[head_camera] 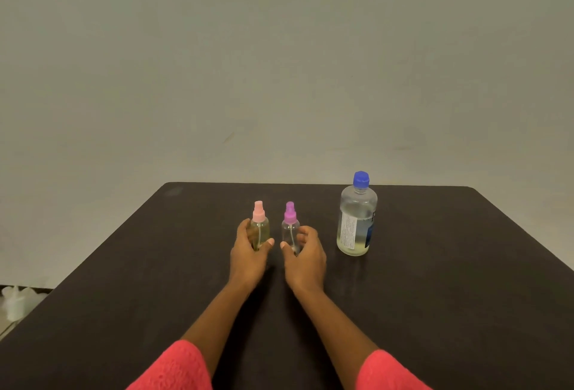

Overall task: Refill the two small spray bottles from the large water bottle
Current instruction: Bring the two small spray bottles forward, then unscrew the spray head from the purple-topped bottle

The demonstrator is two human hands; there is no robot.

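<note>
Two small clear spray bottles stand upright on the dark table. The one with a light pink sprayer has yellowish liquid in it, and my left hand grips its body. Beside it, the bottle with a purple sprayer looks almost empty; my right hand holds it with fingers and thumb curled round its lower part. The large water bottle with a blue cap stands to the right, capped, roughly a third full, apart from both hands.
A plain wall rises behind the table's far edge. Something white lies on the floor past the table's left edge. Pink sleeves cover my upper forearms at the bottom of the view.
</note>
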